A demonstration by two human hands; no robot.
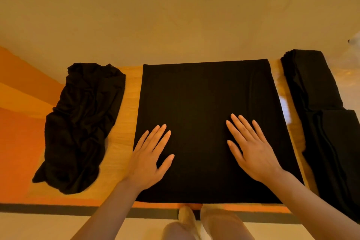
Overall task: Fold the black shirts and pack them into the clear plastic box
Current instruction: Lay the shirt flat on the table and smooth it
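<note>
Both palms flat on the folded shirt.
Our left hand (149, 159) & right hand (253, 150) press the folded black shirt (204, 93) mid-table (128, 103), fingers straight, spread. Crumpled shirts (81, 122) lie left, folded stack (321, 103) right.

Bare forearms, no sleeves; light beige trousers (224, 226) and pale shoes (186, 215) below.

Flat shirt (202, 103): black cloth, matt, smooth, a few faint ridges near its right edge. Crumpled shirt (81, 122): same matt black cloth, heavily creased. Folded stack (319, 103): matt black cloth, soft folds. Desk (128, 103): wood grain, light sheen, glossy glare patch at right.
</note>
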